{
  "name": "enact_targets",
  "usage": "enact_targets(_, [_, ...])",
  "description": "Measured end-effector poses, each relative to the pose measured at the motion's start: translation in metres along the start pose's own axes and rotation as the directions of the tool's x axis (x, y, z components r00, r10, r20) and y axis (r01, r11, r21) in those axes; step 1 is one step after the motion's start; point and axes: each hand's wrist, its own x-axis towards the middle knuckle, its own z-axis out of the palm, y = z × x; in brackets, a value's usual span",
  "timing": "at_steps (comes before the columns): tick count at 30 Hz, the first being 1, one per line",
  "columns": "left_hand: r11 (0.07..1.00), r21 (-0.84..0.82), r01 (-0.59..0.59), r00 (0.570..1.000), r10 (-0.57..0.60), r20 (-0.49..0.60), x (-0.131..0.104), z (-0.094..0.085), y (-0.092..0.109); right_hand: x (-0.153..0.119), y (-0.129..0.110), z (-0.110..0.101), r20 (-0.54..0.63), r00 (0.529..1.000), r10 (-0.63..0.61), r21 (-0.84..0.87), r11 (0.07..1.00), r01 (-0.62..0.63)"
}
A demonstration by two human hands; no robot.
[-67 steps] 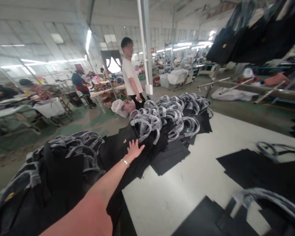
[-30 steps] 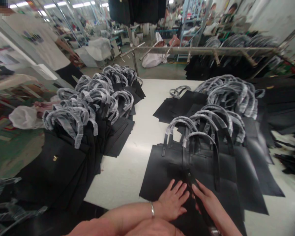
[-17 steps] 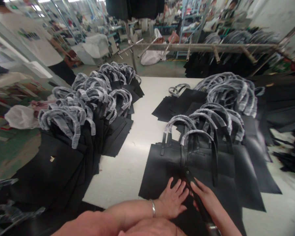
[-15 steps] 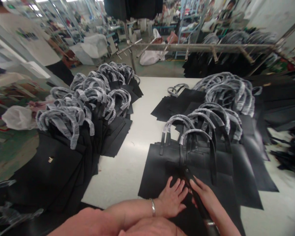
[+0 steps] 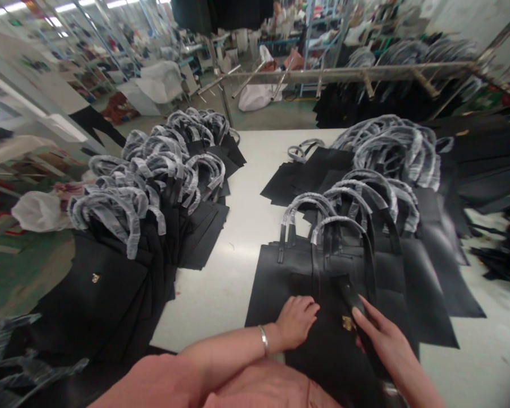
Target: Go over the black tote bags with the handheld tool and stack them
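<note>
On the near black panel (image 5: pixel 314 362), my left hand (image 5: pixel 296 322) rests with its fingers curled together; whether it pinches anything is hidden. My right hand (image 5: pixel 380 328) is wrapped round a long black tool (image 5: pixel 368 345), thumb on top. A gold clasp (image 5: pixel 347 323) shows on the black material just left of that hand. Beyond both hands lie black bag panels (image 5: pixel 267 283) with arched handles (image 5: pixel 344 222) wrapped in clear plastic.
A pile of black panels with wrapped handles (image 5: pixel 110 300) covers the left of the white table (image 5: pixel 212 306). More handled panels (image 5: pixel 437 283) lie at the right. A metal rack (image 5: pixel 297 75) stands behind the table's far edge.
My right hand and the black tool have moved right, and the gold clasp has come into view. My left hand's spread fingers have drawn together.
</note>
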Motion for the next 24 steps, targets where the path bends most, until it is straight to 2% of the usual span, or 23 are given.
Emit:
enact_targets(2, [0.998, 0.046, -0.038, 0.999, 0.039, -0.019, 0.018, -0.006, -0.018, -0.013, 0.014, -0.006, 0.044, 0.998, 0.041, 0.012, 0.999, -0.042])
enact_targets(4, [0.985, 0.084, -0.152, 0.988, 0.153, -0.006, 0.038, -0.012, -0.035, -0.025, 0.029, -0.004, 0.079, 0.995, 0.065, 0.037, 0.997, -0.068])
enact_targets(6, [0.947, 0.112, -0.301, 0.954, 0.299, 0.034, 0.058, -0.017, -0.049, -0.034, 0.040, 0.001, 0.081, 0.994, 0.068, 0.068, 0.995, -0.074])
enact_targets(7, [0.915, 0.126, -0.384, 0.923, 0.379, 0.062, 0.066, -0.019, -0.053, -0.037, 0.043, 0.003, 0.074, 0.995, 0.065, 0.083, 0.994, -0.072])
enact_targets(9, [0.825, 0.144, -0.546, 0.837, 0.532, 0.126, 0.081, -0.021, -0.058, -0.042, 0.048, 0.006, 0.063, 0.996, 0.064, 0.108, 0.992, -0.070])
enact_targets(12, [0.660, 0.146, -0.737, 0.675, 0.709, 0.205, 0.097, -0.020, -0.059, -0.045, 0.053, 0.005, 0.044, 0.996, 0.072, 0.126, 0.989, -0.077])
enact_targets(14, [0.556, 0.145, -0.818, 0.575, 0.784, 0.234, 0.105, -0.020, -0.058, -0.047, 0.057, 0.002, 0.029, 0.997, 0.078, 0.139, 0.987, -0.082])
enact_targets(16, [0.480, 0.155, -0.863, 0.505, 0.827, 0.247, 0.110, -0.020, -0.058, -0.047, 0.059, -0.002, 0.014, 0.996, 0.088, 0.160, 0.983, -0.089])
enact_targets(19, [0.418, 0.189, -0.889, 0.455, 0.854, 0.252, 0.114, -0.021, -0.057, -0.049, 0.061, -0.006, -0.001, 0.993, 0.121, 0.176, 0.977, -0.119])
enact_targets(22, [0.395, 0.220, -0.892, 0.442, 0.862, 0.249, 0.116, -0.021, -0.058, -0.050, 0.062, -0.009, 0.012, 0.991, 0.132, 0.171, 0.976, -0.132])
enact_targets(24, [0.395, 0.227, -0.890, 0.445, 0.861, 0.248, 0.116, -0.022, -0.059, -0.051, 0.064, -0.009, -0.021, 0.995, 0.094, 0.112, 0.990, -0.092])
